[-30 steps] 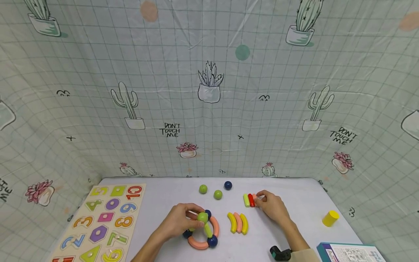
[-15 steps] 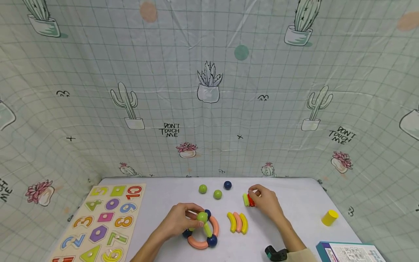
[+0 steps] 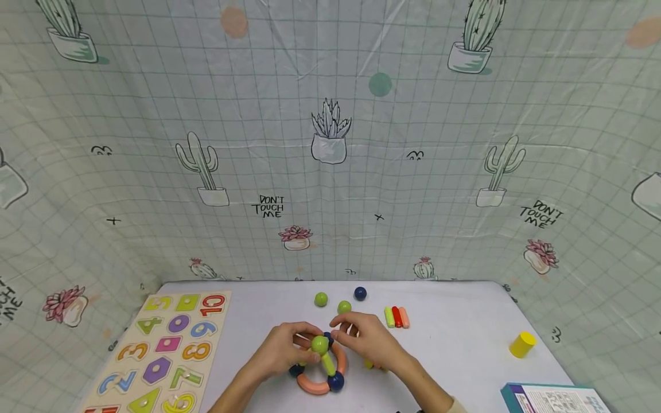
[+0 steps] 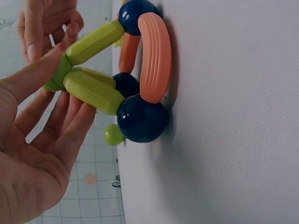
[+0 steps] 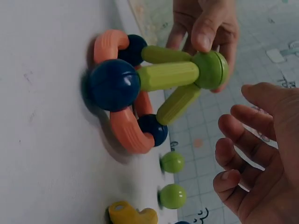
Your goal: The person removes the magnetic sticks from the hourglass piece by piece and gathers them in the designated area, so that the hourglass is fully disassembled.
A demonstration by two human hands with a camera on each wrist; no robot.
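Observation:
A toy structure of orange curved pieces, dark blue balls and green sticks stands near the table's front middle. Its sticks meet at a green ball on top. My left hand pinches that green ball, thumb on top, with its fingers behind the green sticks. My right hand hovers just right of the structure, fingers loosely curled and holding nothing. It hides most of the loose curved pieces under it.
Three short sticks, green, red and orange, lie side by side at the back right. Two green balls and a blue ball sit behind the structure. A number puzzle board is left, a yellow cylinder and a box right.
My right hand left the three short sticks and moved left to the structure, now covering the curved pieces. The left hand stayed on the green ball.

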